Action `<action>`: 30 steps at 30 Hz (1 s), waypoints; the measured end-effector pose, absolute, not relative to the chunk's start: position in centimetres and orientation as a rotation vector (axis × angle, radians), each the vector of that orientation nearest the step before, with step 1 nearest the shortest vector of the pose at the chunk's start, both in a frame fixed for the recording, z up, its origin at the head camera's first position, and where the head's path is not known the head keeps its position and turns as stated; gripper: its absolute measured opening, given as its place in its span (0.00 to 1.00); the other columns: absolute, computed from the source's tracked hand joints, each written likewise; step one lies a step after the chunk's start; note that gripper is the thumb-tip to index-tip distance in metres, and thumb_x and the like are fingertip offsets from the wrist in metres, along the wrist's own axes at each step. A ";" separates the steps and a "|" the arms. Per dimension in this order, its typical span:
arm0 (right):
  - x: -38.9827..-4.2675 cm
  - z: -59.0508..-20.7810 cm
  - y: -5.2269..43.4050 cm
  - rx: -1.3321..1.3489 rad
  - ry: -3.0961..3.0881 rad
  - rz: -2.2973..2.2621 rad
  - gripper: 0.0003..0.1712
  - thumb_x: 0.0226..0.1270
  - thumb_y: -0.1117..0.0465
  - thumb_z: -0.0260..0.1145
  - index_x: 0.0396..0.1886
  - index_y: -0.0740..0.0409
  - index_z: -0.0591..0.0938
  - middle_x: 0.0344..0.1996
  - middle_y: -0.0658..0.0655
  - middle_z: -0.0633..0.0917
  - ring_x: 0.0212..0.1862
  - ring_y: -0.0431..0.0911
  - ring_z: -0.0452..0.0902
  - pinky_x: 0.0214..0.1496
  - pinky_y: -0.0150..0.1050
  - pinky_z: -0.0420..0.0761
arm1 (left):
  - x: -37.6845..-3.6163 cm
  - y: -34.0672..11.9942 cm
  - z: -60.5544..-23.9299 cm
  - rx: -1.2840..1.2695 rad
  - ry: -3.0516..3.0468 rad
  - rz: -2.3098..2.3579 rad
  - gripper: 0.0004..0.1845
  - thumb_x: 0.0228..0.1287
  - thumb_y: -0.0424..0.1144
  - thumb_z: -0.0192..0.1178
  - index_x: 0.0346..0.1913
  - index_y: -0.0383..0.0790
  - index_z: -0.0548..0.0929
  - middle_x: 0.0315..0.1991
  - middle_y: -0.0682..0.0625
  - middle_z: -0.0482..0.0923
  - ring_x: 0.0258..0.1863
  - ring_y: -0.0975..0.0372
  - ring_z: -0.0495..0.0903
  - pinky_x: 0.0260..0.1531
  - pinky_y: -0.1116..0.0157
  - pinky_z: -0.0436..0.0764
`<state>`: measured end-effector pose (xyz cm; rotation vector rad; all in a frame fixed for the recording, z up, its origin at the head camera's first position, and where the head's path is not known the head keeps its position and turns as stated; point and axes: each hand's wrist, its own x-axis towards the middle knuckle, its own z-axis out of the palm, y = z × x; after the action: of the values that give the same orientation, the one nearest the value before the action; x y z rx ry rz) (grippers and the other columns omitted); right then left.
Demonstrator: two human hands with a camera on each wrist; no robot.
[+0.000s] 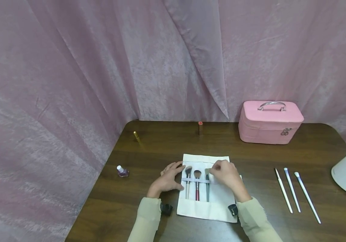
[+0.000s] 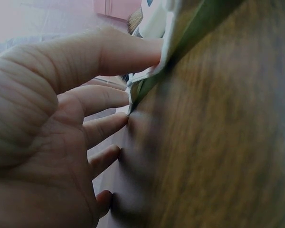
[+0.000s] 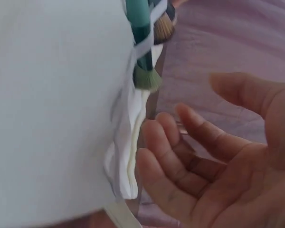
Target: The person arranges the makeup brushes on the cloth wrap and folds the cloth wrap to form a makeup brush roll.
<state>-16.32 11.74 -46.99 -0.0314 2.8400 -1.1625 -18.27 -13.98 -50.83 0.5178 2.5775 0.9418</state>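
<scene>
I see the white brush roll (image 1: 209, 201) lying mid-table with three brushes (image 1: 197, 185) under its strap. My left hand (image 1: 168, 179) rests loose-fingered at its left edge. My right hand (image 1: 225, 174) hovers relaxed, holding nothing, hiding the roll's right half.

Matt cloth roll (image 1: 218, 205) — dark wood table (image 1: 312, 158)
</scene>
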 end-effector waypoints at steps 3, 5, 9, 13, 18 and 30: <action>-16.4 -46.8 12.1 -0.057 2.858 -1.236 0.10 0.64 0.60 0.70 0.38 0.64 0.87 0.32 0.56 0.87 0.38 0.50 0.81 0.41 0.48 0.79 | -18.2 -14.0 -50.9 0.522 2.580 0.949 0.45 0.52 0.32 0.76 0.75 0.37 0.69 0.79 0.44 0.54 0.77 0.45 0.46 0.68 0.35 0.46; -16.4 -46.6 12.4 -0.070 2.860 -1.296 0.13 0.65 0.60 0.70 0.42 0.67 0.86 0.34 0.58 0.87 0.40 0.53 0.83 0.43 0.49 0.81 | -18.2 -14.0 -50.9 0.525 2.580 0.947 0.45 0.51 0.31 0.77 0.75 0.37 0.69 0.79 0.44 0.54 0.77 0.45 0.46 0.68 0.35 0.46; -16.4 -46.0 13.2 -0.104 2.874 -1.405 0.16 0.66 0.62 0.70 0.47 0.70 0.85 0.38 0.63 0.88 0.43 0.56 0.85 0.46 0.51 0.82 | -18.3 -14.0 -50.9 0.532 2.581 0.946 0.45 0.52 0.32 0.77 0.75 0.37 0.68 0.79 0.44 0.54 0.77 0.44 0.46 0.68 0.35 0.46; -16.4 -45.6 14.2 -0.095 2.894 -1.470 0.16 0.67 0.62 0.69 0.48 0.70 0.84 0.41 0.64 0.88 0.45 0.57 0.85 0.47 0.52 0.82 | -18.3 -14.0 -50.7 0.533 2.582 0.943 0.45 0.53 0.32 0.76 0.75 0.38 0.68 0.79 0.45 0.53 0.78 0.45 0.46 0.68 0.35 0.46; -16.3 -45.5 15.7 -0.008 2.902 -1.492 0.18 0.69 0.61 0.67 0.51 0.70 0.84 0.42 0.65 0.87 0.47 0.59 0.85 0.47 0.53 0.82 | -18.3 -14.1 -50.8 0.532 2.582 0.924 0.45 0.53 0.32 0.76 0.76 0.39 0.68 0.79 0.45 0.53 0.78 0.45 0.46 0.68 0.35 0.47; -15.9 -45.9 19.7 0.157 2.970 -1.414 0.20 0.70 0.61 0.66 0.54 0.73 0.81 0.46 0.71 0.85 0.49 0.64 0.84 0.45 0.56 0.82 | -18.2 -14.1 -50.9 0.539 2.579 0.944 0.45 0.52 0.32 0.76 0.75 0.38 0.68 0.79 0.44 0.53 0.78 0.45 0.45 0.68 0.34 0.46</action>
<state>-15.87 19.73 -45.88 0.1574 2.9705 -1.4142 -18.20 -14.12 -50.92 0.5388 2.5788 0.9440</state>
